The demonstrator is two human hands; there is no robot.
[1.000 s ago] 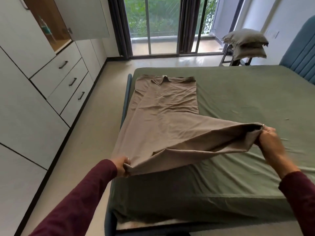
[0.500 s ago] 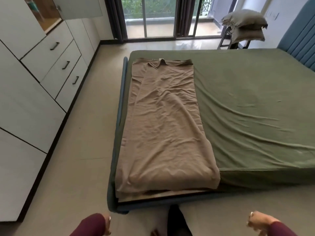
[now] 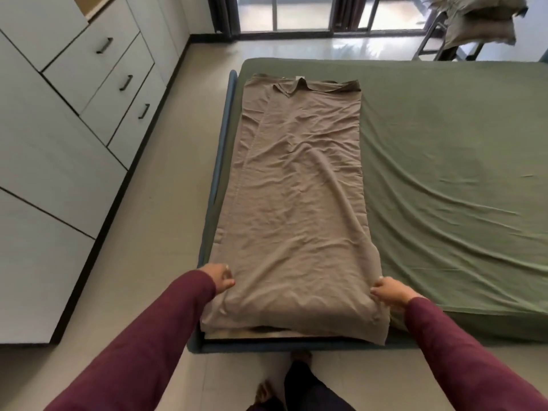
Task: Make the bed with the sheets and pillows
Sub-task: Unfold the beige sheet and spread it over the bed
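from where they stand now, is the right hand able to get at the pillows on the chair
Probably not. The right hand is at the near edge of the folded brown sheet, while the pillows sit on a chair beyond the far side of the green-sheeted bed. The whole bed lies between; they would need to walk round.

The pillows (image 3: 480, 22) are cut off by the top edge; the green sheet (image 3: 444, 173) is cropped at right. The left hand (image 3: 221, 277) fingertips are hidden against the brown sheet (image 3: 296, 203).

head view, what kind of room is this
Most likely a bedroom: a bed under a green sheet, built-in white drawers along the wall, and pillows stacked by the glass door.
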